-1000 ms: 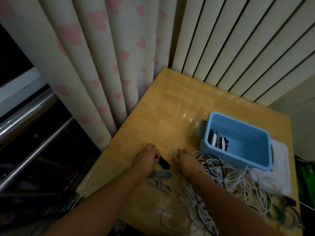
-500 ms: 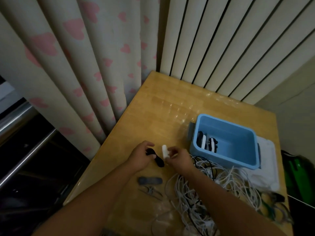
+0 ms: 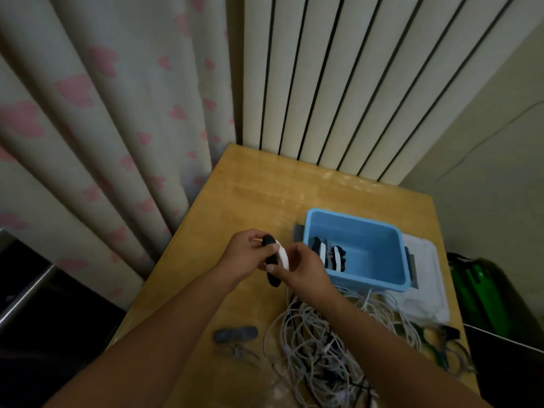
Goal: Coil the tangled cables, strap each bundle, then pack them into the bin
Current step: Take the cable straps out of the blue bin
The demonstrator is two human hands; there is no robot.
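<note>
Pinching a small white coiled cable bundle (image 3: 283, 254) with a black strap (image 3: 270, 260) between our left hand (image 3: 245, 256) and right hand (image 3: 301, 270), we hold it above the table; the blue plastic bin (image 3: 379, 285) sits just right, tangled white cables (image 3: 318, 343) below our right wrist.

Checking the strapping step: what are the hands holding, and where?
Both hands hold a small white coil with a black strap: left hand at its far end, right hand pinching its near side.
</note>
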